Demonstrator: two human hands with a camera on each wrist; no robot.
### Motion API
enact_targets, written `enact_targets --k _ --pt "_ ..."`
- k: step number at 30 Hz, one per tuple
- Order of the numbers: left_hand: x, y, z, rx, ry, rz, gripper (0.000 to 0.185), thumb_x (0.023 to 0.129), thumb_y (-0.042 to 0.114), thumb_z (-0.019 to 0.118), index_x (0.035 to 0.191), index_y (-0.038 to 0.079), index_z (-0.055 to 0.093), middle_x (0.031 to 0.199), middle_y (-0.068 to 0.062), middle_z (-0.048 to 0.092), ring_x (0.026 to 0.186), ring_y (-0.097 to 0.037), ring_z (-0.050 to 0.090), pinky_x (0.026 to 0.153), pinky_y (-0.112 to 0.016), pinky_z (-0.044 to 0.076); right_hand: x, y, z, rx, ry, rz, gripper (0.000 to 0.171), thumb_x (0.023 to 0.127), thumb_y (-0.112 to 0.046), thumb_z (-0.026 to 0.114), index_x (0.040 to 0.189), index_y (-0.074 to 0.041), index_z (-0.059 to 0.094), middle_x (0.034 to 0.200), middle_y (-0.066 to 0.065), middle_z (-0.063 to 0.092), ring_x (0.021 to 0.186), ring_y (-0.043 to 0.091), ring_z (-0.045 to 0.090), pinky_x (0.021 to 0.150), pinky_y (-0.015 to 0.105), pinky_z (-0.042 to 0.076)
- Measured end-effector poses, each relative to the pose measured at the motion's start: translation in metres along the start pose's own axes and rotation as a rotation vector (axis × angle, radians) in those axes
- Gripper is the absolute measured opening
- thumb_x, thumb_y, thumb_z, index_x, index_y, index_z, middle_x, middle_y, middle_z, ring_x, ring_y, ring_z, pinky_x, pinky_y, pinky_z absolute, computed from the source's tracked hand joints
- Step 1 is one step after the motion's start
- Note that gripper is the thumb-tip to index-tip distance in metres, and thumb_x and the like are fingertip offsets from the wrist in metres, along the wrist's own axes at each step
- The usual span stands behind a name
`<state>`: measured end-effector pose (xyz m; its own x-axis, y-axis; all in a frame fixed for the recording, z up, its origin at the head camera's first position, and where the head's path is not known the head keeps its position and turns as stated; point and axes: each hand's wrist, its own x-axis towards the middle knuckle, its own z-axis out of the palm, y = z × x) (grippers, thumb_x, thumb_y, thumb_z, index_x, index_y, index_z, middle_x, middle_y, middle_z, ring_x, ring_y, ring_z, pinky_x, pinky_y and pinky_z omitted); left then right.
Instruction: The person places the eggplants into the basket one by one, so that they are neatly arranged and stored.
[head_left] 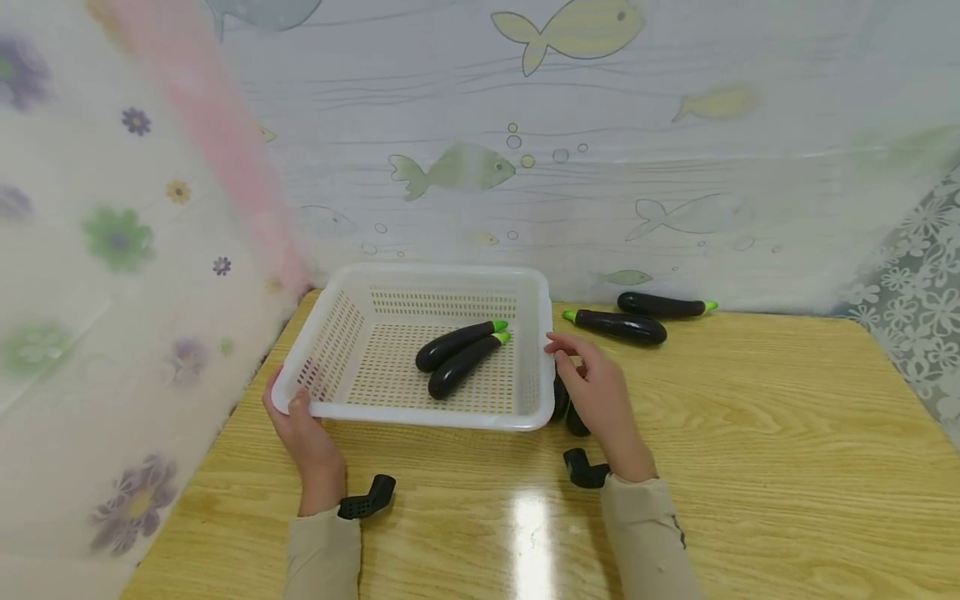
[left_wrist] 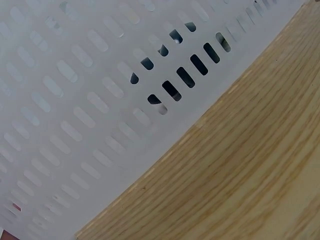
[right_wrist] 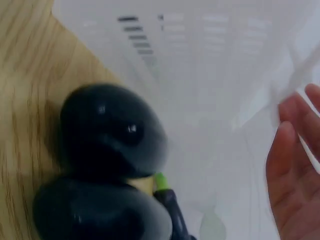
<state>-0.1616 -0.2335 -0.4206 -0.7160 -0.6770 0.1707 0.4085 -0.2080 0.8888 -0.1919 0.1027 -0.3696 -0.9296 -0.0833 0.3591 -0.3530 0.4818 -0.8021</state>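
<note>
A white perforated basket [head_left: 330,346] stands on the wooden table [head_left: 750,467] with two dark eggplants [head_left: 459,357] lying side by side inside it. My left hand [head_left: 297,410] grips the basket's near left corner, thumb on the rim. My right hand [head_left: 581,367] hovers beside the basket's right wall with relaxed fingers [right_wrist: 292,170], holding nothing. Under that hand two more eggplants [head_left: 567,408] lie against the basket's outer wall [right_wrist: 210,75]; their rounded ends [right_wrist: 112,130] fill the right wrist view. The left wrist view holds only the slotted basket wall [left_wrist: 75,100] and table.
Two further eggplants [head_left: 622,327] [head_left: 663,305] lie at the back of the table, right of the basket. A fish-patterned sheet [head_left: 600,167] closes the back, a flowered one [head_left: 112,250] the left, lace [head_left: 922,292] the right. Bare wood extends to the right and front.
</note>
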Motion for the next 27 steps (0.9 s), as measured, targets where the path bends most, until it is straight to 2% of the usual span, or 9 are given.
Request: enact_targets --k 4,12,16,20,23,27 --pt "0.001 0.000 0.000 -0.002 0.003 -0.002 0.039 0.091 0.014 0.036 0.130 0.017 0.036 0.128 -0.007 0.039 0.114 -0.027 0.042 0.088 -0.036 0.037 0.001 0.005 -0.006 -0.017 0.014 0.034 0.026 0.092 -0.020 0.048 0.116 -0.015 0.059 0.098 -0.004 0.063 0.083 0.011 0.058 0.065 0.027 0.046" --pt "0.001 0.000 0.001 -0.007 -0.005 0.000 0.039 0.091 0.016 0.036 0.130 0.017 0.036 0.128 -0.008 0.039 0.114 -0.027 0.042 0.089 -0.038 0.036 0.001 0.017 -0.017 -0.038 0.046 0.132 0.025 0.093 -0.023 0.046 0.113 -0.017 0.059 0.090 0.000 0.066 0.078 0.019 0.062 0.067 0.034 0.047" --pt "0.001 0.000 0.001 -0.009 -0.004 0.003 0.038 0.092 0.016 0.037 0.130 0.017 0.037 0.128 -0.008 0.040 0.114 -0.027 0.042 0.089 -0.038 0.036 0.002 0.024 -0.021 -0.078 0.070 0.188 0.027 0.093 -0.025 0.045 0.115 -0.015 0.058 0.098 0.001 0.064 0.089 0.017 0.058 0.074 0.036 0.045" --pt "0.001 0.000 0.001 -0.019 -0.002 0.004 0.039 0.091 0.015 0.037 0.130 0.016 0.036 0.128 -0.009 0.040 0.114 -0.028 0.042 0.088 -0.037 0.037 0.002 0.028 -0.025 -0.109 0.086 0.247 0.029 0.092 -0.023 0.046 0.116 -0.012 0.057 0.110 0.004 0.058 0.099 0.021 0.053 0.077 0.040 0.044" --pt "0.001 -0.001 0.001 -0.023 0.001 0.008 0.040 0.091 0.014 0.037 0.131 0.014 0.036 0.128 -0.009 0.040 0.114 -0.029 0.042 0.088 -0.037 0.036 0.003 0.029 -0.022 -0.136 0.046 0.281 0.031 0.092 -0.022 0.046 0.118 -0.011 0.055 0.117 0.008 0.052 0.103 0.024 0.051 0.079 0.042 0.043" --pt "0.000 -0.001 0.001 -0.020 0.003 0.008 0.040 0.091 0.014 0.037 0.131 0.015 0.036 0.128 -0.009 0.040 0.114 -0.029 0.042 0.088 -0.038 0.036 0.003 0.027 -0.013 -0.195 -0.081 0.296 0.037 0.091 -0.025 0.047 0.124 -0.009 0.050 0.125 0.017 0.041 0.113 0.034 0.040 0.089 0.049 0.035"
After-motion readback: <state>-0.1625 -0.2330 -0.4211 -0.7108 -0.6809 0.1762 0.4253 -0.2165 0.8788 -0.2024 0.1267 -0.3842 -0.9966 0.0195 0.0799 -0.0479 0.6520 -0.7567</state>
